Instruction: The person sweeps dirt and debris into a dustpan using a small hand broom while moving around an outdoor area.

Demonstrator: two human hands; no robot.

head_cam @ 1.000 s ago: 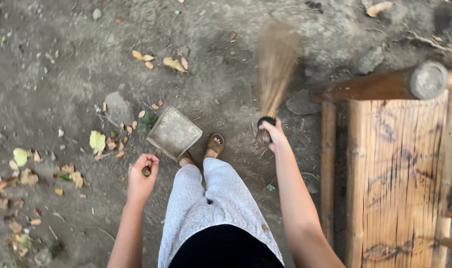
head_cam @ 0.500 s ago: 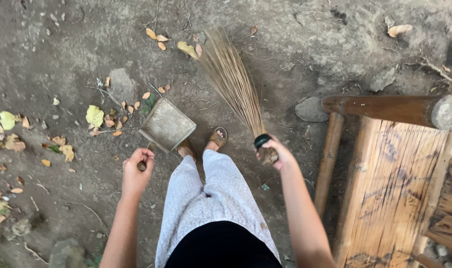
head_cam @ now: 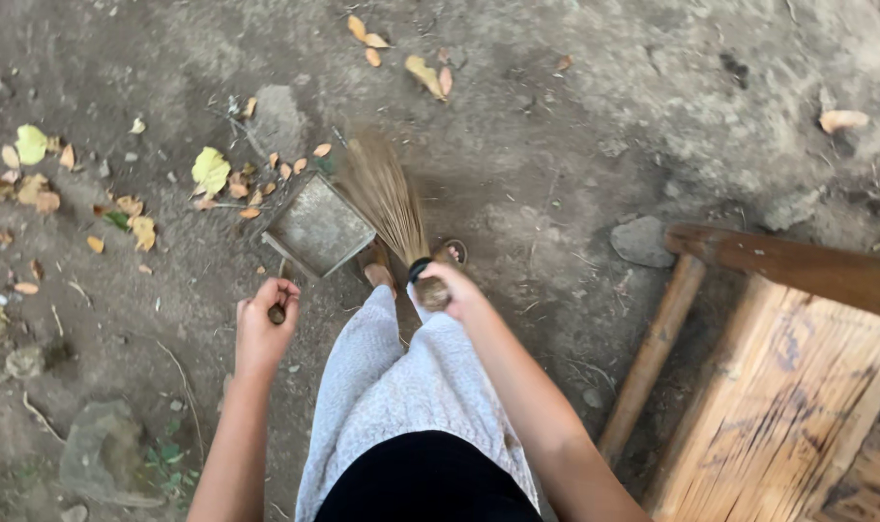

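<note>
While the left hand is gripping the dustpan handle in a closed fist, the metal dustpan is sitting on the dirt ground just ahead of the sandalled feet. The right hand is clamping the bound end of a stick broom, bristles blurred and fanning over the pan's right edge, dry leaves lying just beyond it, wooden bench standing at right.

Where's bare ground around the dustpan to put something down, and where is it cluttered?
Bare dirt lies right of the broom, between the flat stone and the leaves at the top. Another bare patch lies left of the left hand, above the grey rock. It is crowded upper left of the dustpan, where yellow leaves scatter, and at the bamboo bench.
</note>
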